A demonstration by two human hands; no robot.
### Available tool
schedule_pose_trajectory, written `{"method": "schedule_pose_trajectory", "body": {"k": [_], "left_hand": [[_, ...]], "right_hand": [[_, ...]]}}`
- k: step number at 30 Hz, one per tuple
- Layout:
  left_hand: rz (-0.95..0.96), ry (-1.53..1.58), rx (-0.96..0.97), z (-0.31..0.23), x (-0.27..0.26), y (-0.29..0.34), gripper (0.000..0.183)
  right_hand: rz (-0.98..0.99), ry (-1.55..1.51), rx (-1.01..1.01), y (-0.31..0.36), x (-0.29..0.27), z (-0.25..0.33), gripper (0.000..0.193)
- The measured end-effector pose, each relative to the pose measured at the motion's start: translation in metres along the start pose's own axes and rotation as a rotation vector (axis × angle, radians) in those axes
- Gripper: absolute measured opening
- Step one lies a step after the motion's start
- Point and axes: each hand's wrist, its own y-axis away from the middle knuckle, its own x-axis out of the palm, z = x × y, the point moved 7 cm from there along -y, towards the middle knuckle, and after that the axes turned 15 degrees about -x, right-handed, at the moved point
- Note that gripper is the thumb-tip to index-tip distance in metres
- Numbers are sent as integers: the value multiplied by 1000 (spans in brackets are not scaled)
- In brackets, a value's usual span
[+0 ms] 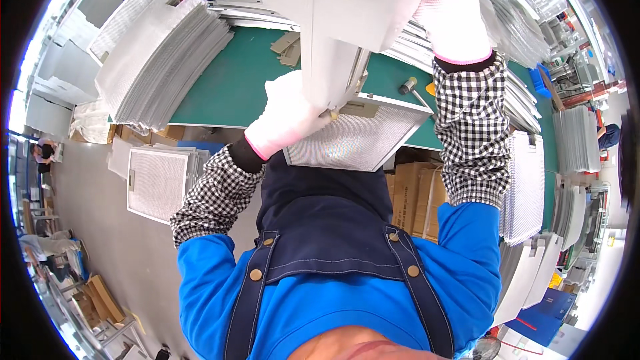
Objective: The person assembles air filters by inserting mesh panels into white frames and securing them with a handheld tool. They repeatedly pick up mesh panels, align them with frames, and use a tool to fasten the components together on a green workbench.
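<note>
A large pale grey bench machine (333,33) stands in front of me, its narrow nose pointing down. Beneath the nose, a framed metal mesh filter panel (360,137) is tilted at the table's near edge. My left hand (288,115), in a white glove, is closed at the panel's upper left edge, with fingertips beside the nose. A small yellowish bit shows at those fingertips, too small to name. Raised at the machine's right side is my right hand (457,17), also gloved. The machine hides its fingers, so its grip does not show.
The green worktable (217,90) carries a tall stack of mesh panels (167,60) at left and more panels at right. Flat beige pieces (287,48) and a small mallet (413,88) lie near the machine. Cardboard boxes (413,193) stand below; more panels (160,183) lean at left.
</note>
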Motion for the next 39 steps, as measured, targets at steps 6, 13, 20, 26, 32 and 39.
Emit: {"method": "schedule_pose_trajectory", "body": {"k": [6, 13, 20, 26, 32, 39], "left_hand": [[-56, -4, 96, -17, -12, -5, 26], [-62, 45, -1, -10, -9, -7, 24], [-148, -92, -118, -10, -8, -6, 22], [-78, -68, -109, -13, 0, -7, 31], [-105, 28, -110, -14, -11, -8, 37], [-207, 73, -100, -30, -31, -16, 52]], "right_hand": [[-88, -70, 160, 2, -5, -5, 24], [-24, -68, 94, 0, -7, 0, 27], [-36, 18, 40, -8, -7, -12, 26], [-142, 37, 116, -3, -7, -10, 24], [-76, -152, 94, -3, -12, -13, 24], [-41, 7, -56, -9, -17, -18, 24]]}}
